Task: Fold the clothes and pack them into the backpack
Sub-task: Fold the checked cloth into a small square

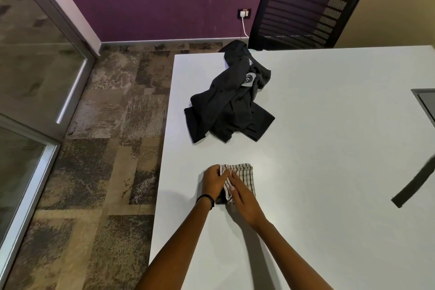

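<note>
A small checked cloth (244,175), white with dark lines, lies folded into a compact rectangle on the white table (317,148) near its left edge. My left hand (213,182) grips the cloth's left end, fingers curled over the fold. Beside it, my right hand (243,199) lies flat on the cloth with straight fingers pressing it down. A crumpled black T-shirt (230,106) with a round white logo lies unfolded further back on the table. The backpack itself is not clearly in view; only a black strap (416,183) shows at the right edge.
A black mesh office chair (306,7) stands behind the table's far edge. A dark flat object (427,103) pokes in at the right edge. Patterned carpet (106,148) and a glass partition (28,77) lie to the left. A charger is plugged into the purple wall.
</note>
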